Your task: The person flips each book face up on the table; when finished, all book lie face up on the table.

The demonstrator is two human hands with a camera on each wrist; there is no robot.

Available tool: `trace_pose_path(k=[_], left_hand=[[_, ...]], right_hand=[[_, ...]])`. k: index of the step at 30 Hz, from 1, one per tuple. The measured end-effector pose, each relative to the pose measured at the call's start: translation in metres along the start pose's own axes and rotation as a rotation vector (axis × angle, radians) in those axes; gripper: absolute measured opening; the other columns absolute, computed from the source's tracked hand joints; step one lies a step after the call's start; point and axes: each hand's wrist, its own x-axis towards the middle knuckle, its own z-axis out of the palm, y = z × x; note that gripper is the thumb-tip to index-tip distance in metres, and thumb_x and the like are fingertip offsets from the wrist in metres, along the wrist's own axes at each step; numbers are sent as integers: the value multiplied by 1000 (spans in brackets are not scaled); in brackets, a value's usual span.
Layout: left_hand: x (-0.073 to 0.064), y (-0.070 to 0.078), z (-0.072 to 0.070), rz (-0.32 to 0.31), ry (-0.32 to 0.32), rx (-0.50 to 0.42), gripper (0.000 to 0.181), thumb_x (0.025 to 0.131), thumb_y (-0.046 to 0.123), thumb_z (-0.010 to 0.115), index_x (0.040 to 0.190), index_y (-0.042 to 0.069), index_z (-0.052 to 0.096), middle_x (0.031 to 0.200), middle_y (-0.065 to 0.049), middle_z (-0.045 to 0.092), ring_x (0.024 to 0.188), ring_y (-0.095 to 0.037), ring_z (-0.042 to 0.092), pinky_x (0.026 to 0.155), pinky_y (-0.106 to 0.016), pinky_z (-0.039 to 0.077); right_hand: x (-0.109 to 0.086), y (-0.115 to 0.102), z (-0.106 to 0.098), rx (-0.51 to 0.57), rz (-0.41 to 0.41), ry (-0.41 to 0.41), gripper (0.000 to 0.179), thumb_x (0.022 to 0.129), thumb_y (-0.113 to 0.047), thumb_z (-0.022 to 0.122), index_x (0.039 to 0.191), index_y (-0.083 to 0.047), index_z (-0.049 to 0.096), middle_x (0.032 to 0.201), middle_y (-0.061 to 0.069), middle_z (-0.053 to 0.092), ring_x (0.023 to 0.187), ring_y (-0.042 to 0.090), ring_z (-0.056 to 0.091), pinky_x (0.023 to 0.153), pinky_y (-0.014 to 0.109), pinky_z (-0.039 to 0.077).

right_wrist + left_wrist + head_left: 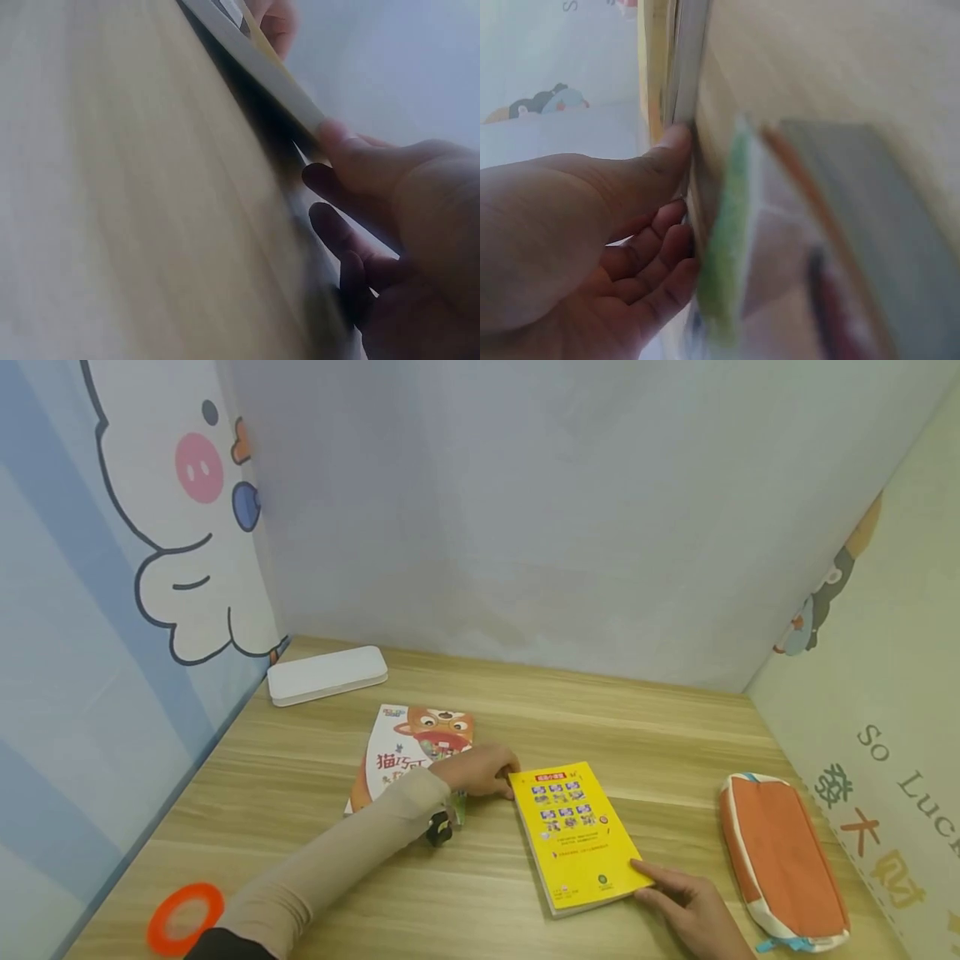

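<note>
A yellow paperback book (pixel 573 852) lies at a slant in the middle of the table, back cover up. My left hand (pixel 480 770) holds its upper left corner, the thumb at the page edge in the left wrist view. At the opposite, lower right corner, my right hand (pixel 693 906) pinches the book between thumb and fingers. The right wrist view has that edge of the book (pixel 262 71) lifted a little off the wood. Partly under my left forearm is a picture book (pixel 386 735) with a cartoon animal in glasses on its cover.
A white flat case (pixel 327 675) sits at the back left corner. To the right lies an orange pencil case (pixel 783 860) with white trim and a blue zip. An orange-red ring (pixel 159 927) is at the front left. Printed cloth walls (pixel 510 527) enclose the wooden table (pixel 660 743).
</note>
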Motion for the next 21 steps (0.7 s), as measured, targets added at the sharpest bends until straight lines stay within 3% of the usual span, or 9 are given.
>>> trace_pose_path(k=[5, 10, 21], left_hand=[[-1, 1, 2, -15, 25, -4, 23, 93, 26, 77, 109, 9, 74, 95, 0, 71, 79, -10, 53, 76, -23, 47], [-2, 4, 1, -43, 56, 8, 28, 92, 27, 78, 113, 8, 74, 101, -3, 73, 83, -11, 56, 82, -26, 51], [6, 4, 3, -69, 61, 23, 20, 85, 20, 85, 102, 10, 79, 90, 0, 73, 78, -11, 56, 76, -25, 49]], right_hand=[[1, -1, -1, -22, 3, 4, 34, 89, -14, 78, 121, -4, 75, 122, 16, 74, 109, -11, 62, 87, 9, 52], [1, -4, -2, -21, 13, 2, 34, 89, -15, 78, 121, -5, 75, 123, 15, 74, 110, -11, 61, 88, 9, 51], [4, -3, -2, -11, 85, -19, 35, 89, -17, 79, 123, -8, 75, 126, 13, 73, 111, -11, 60, 89, 10, 52]])
